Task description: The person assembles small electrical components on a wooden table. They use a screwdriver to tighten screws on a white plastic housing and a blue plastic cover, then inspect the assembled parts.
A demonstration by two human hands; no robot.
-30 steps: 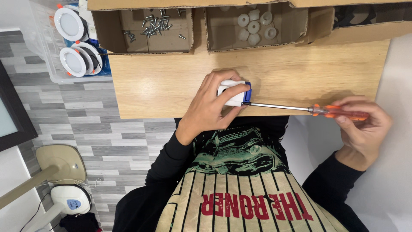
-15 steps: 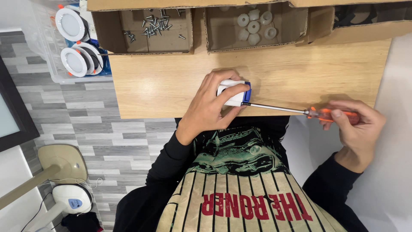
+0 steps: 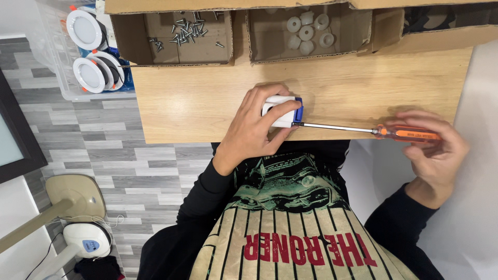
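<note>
Mid-frame, your left hand (image 3: pixel 257 129) clamps the white and blue part (image 3: pixel 281 111) onto the wooden table (image 3: pixel 197 103). At right, your right hand (image 3: pixel 433 150) grips the orange-handled screwdriver (image 3: pixel 384 131), tip meeting the part.

A small assembly workbench, likely in a home room: cardboard boxes (image 3: pixel 176 36) of screws (image 3: pixel 184 28) and white caps (image 3: pixel 308 28) line the wooden table (image 3: pixel 207 103). A bin of round lamps (image 3: pixel 88 52) stands beside it on grey plank flooring (image 3: pixel 93 145), with a fan base (image 3: pixel 72 197) below
</note>
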